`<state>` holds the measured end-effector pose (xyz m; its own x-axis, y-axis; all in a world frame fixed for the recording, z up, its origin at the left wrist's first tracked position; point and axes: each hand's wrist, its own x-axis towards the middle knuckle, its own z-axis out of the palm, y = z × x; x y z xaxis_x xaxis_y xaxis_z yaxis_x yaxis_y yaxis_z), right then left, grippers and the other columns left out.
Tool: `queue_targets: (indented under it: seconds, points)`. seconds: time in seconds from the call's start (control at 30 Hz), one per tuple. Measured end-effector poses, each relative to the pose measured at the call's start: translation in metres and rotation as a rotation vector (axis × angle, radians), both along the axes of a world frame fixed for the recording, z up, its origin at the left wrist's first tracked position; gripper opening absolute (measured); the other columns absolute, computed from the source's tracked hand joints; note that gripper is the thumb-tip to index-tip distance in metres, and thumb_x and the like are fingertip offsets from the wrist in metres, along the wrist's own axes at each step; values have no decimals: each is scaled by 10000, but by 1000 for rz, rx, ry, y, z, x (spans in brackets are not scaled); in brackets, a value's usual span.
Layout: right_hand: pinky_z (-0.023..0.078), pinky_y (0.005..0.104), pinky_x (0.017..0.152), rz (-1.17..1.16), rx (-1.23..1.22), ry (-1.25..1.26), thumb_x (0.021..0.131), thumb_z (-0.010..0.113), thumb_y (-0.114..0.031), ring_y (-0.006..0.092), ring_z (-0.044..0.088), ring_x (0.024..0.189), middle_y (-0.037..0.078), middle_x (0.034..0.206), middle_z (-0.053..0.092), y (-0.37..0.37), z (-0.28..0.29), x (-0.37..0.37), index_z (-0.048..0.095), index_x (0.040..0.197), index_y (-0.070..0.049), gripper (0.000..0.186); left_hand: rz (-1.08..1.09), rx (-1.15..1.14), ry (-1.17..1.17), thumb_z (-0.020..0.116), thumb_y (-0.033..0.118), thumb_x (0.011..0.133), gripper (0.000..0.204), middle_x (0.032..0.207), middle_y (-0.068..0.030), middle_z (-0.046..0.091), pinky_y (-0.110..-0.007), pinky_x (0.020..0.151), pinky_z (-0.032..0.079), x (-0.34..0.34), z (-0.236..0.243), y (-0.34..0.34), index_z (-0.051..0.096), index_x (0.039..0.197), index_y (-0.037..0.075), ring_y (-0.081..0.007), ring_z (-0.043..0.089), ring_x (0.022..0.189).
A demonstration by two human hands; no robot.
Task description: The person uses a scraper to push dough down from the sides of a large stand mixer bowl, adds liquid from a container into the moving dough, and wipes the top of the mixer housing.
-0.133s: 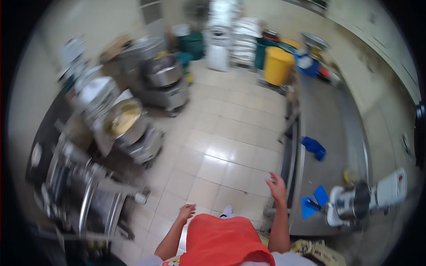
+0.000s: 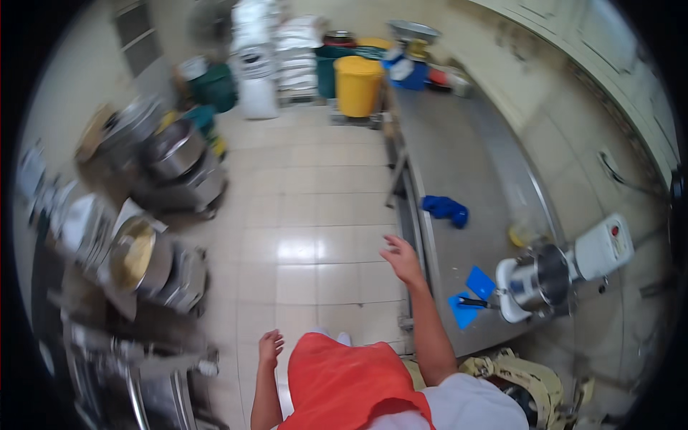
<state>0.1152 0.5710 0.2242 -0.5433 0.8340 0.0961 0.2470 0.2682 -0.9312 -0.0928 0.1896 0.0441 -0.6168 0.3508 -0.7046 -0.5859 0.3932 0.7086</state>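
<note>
Currently right hand (image 2: 403,261) bare, fingers loosely parted, holding nothing, close beside near edge of long grey metal table (image 2: 480,168); contact unclear. Crumpled dark-blue cloth (image 2: 446,210) on table, ahead and right of that hand, apart from it. Farther right, white mixer with steel bowl (image 2: 605,247); flat blue squares (image 2: 481,282) between. Left hand (image 2: 270,349) empty, fingers half curled, beside red cloth apron (image 2: 344,387), above pale tiled floor (image 2: 265,287).

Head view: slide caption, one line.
Empty right hand near steel worktable bearing blue cloth and stand mixer; left hand also empty.
</note>
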Motion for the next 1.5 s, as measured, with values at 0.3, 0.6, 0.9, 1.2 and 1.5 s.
queue_targets:
  seconds: [0.3,0.6,0.9,1.2,1.5]
  points:
    - [474,395,875,-517,-167,-142,749,740,-332,292,612,1001,189,1083,640,258,-102,-6,547,1231,10,622,-140,59,-64,582,368,887,320,948,-31,621,-275,648,450,-149,-37,200,563,1084,116,-128,581,799]
    - [419,442,912,-720,-162,-876,794,519,-609,323,526,1079,145,1247,471,313,-198,-48,405,1329,-86,757,-383,253,212,644,410,813,391,903,-89,660,-312,665,486,-277,-28,508,670,969,51,-158,586,725]
    - [500,331,535,329,-1230,77,912,455,-365,196,625,731,72,899,606,360,-167,-368,539,1114,-88,354,-550,405,-289,599,636,783,782,1185,-123,558,-390,850,467,-283,53,652,491,1267,32,-229,555,1025]
    - [533,302,506,986,-301,-478,967,435,-209,170,626,646,140,846,633,316,-108,-585,567,990,92,329,565,218,4,597,363,868,364,817,-107,643,-359,621,510,-434,-19,599,638,890,2,-194,621,691]
    - [528,416,724,1267,-1443,-501,952,440,-462,213,619,848,68,942,651,309,-82,-692,606,1066,-98,417,431,1675,-602,495,479,920,415,631,-28,539,-262,429,425,-470,42,537,487,677,143,-151,532,537]
